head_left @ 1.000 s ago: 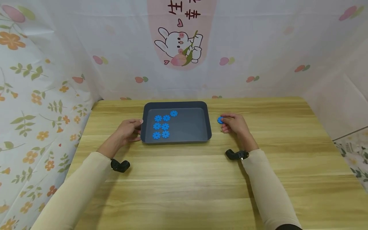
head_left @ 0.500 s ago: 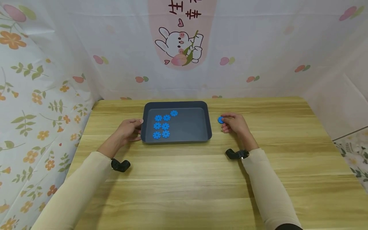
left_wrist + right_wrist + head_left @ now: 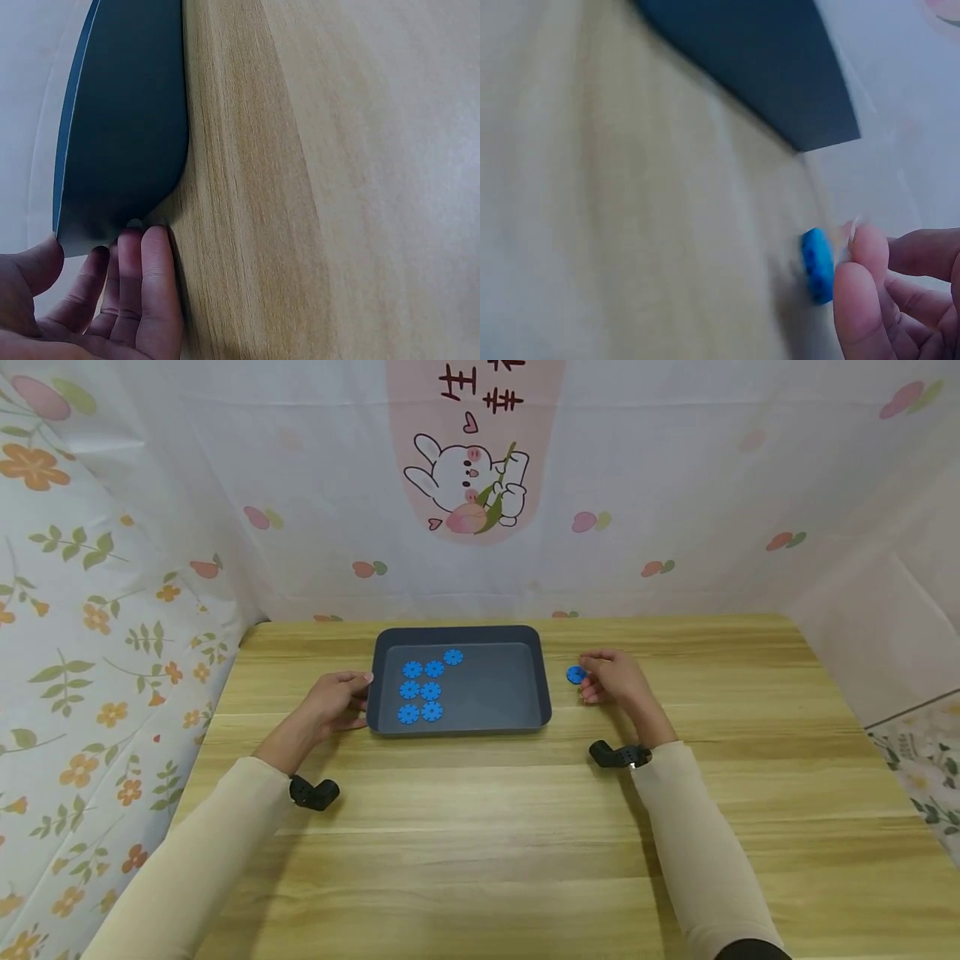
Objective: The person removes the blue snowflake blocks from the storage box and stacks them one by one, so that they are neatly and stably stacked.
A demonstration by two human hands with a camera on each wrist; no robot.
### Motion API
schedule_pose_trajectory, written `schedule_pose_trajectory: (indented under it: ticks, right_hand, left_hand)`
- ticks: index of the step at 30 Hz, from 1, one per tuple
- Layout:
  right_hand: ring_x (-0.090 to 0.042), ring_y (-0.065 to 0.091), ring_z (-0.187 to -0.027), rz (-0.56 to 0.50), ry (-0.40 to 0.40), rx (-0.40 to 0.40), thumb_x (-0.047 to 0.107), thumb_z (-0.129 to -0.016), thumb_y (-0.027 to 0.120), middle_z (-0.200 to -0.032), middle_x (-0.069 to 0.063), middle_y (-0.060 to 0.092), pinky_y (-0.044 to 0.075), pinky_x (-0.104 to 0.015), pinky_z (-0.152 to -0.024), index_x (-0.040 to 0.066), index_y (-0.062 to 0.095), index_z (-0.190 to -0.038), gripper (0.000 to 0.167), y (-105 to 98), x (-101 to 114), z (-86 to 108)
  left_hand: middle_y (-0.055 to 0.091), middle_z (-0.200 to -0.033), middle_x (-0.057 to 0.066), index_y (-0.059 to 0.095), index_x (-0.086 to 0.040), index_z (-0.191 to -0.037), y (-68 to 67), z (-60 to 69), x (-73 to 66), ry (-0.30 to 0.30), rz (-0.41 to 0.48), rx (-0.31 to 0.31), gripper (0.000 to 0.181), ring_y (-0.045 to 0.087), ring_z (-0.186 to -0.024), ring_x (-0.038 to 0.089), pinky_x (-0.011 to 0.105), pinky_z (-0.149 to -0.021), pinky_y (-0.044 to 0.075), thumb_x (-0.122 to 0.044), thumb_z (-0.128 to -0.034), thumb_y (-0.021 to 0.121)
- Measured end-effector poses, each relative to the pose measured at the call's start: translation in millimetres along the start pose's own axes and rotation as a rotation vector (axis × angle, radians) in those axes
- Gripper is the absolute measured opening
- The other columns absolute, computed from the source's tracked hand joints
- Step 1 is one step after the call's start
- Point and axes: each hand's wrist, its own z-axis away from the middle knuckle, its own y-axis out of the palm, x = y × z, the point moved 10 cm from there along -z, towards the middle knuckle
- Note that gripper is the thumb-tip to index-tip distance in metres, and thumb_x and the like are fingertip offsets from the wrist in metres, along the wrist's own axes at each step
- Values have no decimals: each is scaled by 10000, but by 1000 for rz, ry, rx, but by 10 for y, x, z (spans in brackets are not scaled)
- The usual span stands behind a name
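Note:
A dark grey baking tray (image 3: 491,689) lies near the back of the table. My left hand (image 3: 333,703) holds its left side, thumb at the rim and fingertips against the lower wall, as the left wrist view shows (image 3: 127,296). Several blue notched plastic discs (image 3: 431,691) lie flat in the tray's left half. Another blue notched disc (image 3: 575,674) is on the table to the right of the tray. My right hand (image 3: 613,678) is just beside it; in the right wrist view a small gap parts that disc (image 3: 818,266) from the thumb and finger (image 3: 857,300).
The wooden table (image 3: 480,843) stretches in front of the tray and to both sides. A white printed cloth (image 3: 300,468) hangs behind the table and along the left side. A black wrist camera (image 3: 315,792) sits on the left wrist, another (image 3: 617,758) on the right.
My right hand has let go of the blue disc beside the tray and drawn slightly away to the right. More of that disc shows now. The left hand and tray have stayed put.

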Motion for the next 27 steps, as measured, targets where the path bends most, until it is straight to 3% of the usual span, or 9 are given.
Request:
schedule_pose_trajectory:
  ticks: [14, 27]
  right_hand:
    - [-156, 636, -533, 60, -116, 15, 260, -1012, 542, -676, -61, 646, 590, -387, -632, 20, 534, -1345, 411, 119, 607, -148]
    - [-165, 643, -520, 58, -183, 54, 225, -999, 565, -671, -71, 648, 585, -474, -690, 48, 607, -1279, 334, 521, 946, -256]
  left_hand:
    - [529, -1062, 80, 444, -60, -1443, 6, -3, 6, -1, -4, 9, 498, 551, -872, 145, 301, -770, 563, -360, -1045, 443]
    - [558, -982, 47, 444, -50, -1439, -6, -10, 15, 2, 25, 3, 480, 586, -795, 121, 300, -735, 572, -328, -1047, 449]
